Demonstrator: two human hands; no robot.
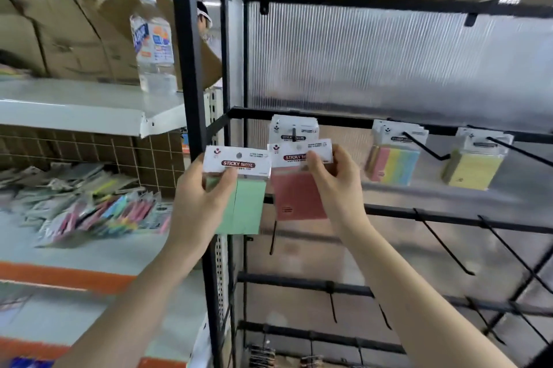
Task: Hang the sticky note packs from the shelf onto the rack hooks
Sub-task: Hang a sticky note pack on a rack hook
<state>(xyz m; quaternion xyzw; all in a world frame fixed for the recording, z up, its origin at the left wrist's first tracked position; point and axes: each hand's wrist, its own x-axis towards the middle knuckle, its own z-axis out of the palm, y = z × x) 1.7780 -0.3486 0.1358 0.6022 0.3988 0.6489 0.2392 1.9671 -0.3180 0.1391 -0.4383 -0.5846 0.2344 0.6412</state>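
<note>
A black metal rack [299,113] with hooked white-carded packs [294,129] fills the frame's centre. The left hand [199,203] pinches a green sticky note pack [245,203] by its card; the right hand [335,185] pinches a red sticky note pack [294,197] just below those hanging packs.

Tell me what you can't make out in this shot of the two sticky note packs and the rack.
Head view, the only one:
- Red pack: title partly covered by the right hand's thumb.
- Green pack: small print too fine to read; left hand covers its left side.
- Packs on the left hook: count unclear, they overlap.
- Shelf pile: blurred by motion, items unclear.
- Bottom rack items: cut off by the frame edge.
</note>
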